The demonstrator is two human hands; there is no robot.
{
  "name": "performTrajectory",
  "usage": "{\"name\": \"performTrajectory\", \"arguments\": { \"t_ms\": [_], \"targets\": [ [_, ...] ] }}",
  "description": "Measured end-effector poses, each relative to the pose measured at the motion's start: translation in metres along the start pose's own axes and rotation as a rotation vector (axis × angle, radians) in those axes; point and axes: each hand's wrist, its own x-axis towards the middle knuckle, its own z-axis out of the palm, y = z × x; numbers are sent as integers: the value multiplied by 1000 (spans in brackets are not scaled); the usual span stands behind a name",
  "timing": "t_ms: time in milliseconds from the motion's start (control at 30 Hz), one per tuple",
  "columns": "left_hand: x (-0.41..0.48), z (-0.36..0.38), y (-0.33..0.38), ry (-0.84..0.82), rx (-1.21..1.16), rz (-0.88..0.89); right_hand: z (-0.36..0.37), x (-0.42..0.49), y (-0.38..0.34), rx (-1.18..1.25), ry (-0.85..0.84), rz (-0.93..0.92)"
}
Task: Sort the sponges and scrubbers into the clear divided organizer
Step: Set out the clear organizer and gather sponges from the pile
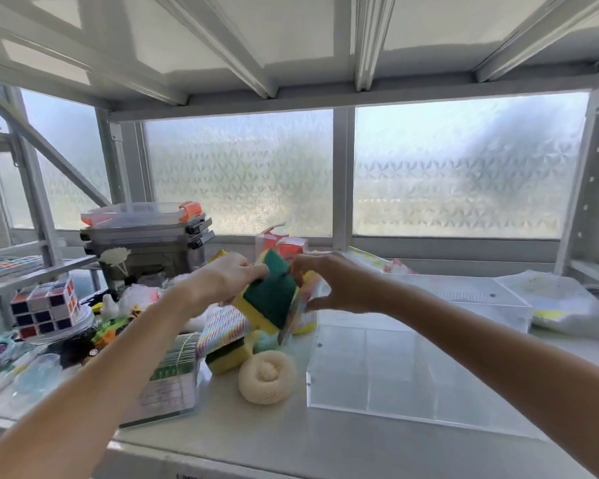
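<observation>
You hold a yellow sponge with a dark green scrubbing face (pixel 269 296) above the pile, left hand (pixel 222 276) gripping its left edge, right hand (pixel 329 281) pinching a thin patterned cloth (pixel 300 307) beside it. The clear divided organizer (pixel 395 371) sits low right, nearest your right hand.

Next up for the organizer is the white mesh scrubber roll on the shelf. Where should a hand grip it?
Probably from above, fingers pinching opposite sides of the white mesh scrubber roll. It lies coil-up, round and free on its near and right sides; the sponges crowd its far left.
</observation>
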Motion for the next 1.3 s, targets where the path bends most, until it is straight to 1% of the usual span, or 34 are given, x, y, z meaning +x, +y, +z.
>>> {"name": "performTrajectory", "arguments": {
  "t_ms": [67, 167, 200, 267, 333, 367, 467, 567, 600, 667, 733, 800, 833, 867, 900, 933, 1000, 1067, 1100, 1167, 1233, 1267, 1300],
  "targets": [
    [-1, -18, 8, 70, -52, 76, -20, 0, 6, 73, 75, 3],
    [-6, -37, 26, 154, -211, 238, -54, -12, 16, 196, 240, 17],
    [-8, -40, 33, 162, -252, 289, -66, -19, 22, 229, 292, 38],
    [-11, -38, 45, 126, -300, 367, -91, -41, 36, 264, 349, 104],
    [-8, -28, 58, 56, -317, 419, -112, -68, 56, 222, 360, 193],
    [-5, -20, 65, 26, -290, 438, -119, -81, 67, 182, 349, 244],
    [17, 13, 84, -54, -94, 541, -128, -115, 94, 43, 258, 400],
    [37, 51, 100, -76, 84, 634, -121, -131, 106, -3, 183, 491],
    [43, 62, 102, -96, 124, 637, -116, -132, 111, -4, 176, 513],
    [53, 81, 105, -212, 176, 580, -106, -131, 120, 26, 127, 558],
    [60, 93, 102, -324, 223, 496, -96, -126, 128, 107, 2, 615],
    [66, 100, 93, -299, 282, 473, -86, -120, 134, 90, -168, 652],
    [68, 100, 88, -258, 319, 487, -82, -116, 135, 22, -210, 659],
    [68, 97, 82, -216, 363, 512, -78, -111, 134, -61, -211, 660],
    [66, 91, 77, -172, 401, 547, -76, -103, 133, -110, -166, 654],
    [62, 80, 73, -116, 415, 592, -74, -93, 131, -105, -92, 639],
    [49, 47, 66, 14, 317, 644, -71, -65, 122, -49, 53, 580],
    [33, 6, 49, 78, 184, 615, -61, -30, 112, 22, 95, 535],
    [26, -12, 36, 66, 161, 581, -54, -10, 106, 63, 70, 526],
    [8, -34, 6, -21, 224, 445, -37, 25, 88, 96, -35, 499],
    [-10, -30, -22, -162, 360, 266, -17, 52, 70, 134, -187, 463],
    [-19, -22, -32, -222, 434, 219, -7, 62, 62, 172, -258, 452],
    [-25, -13, -40, -250, 498, 208, 0, 68, 55, 194, -316, 458]
  ]
}}
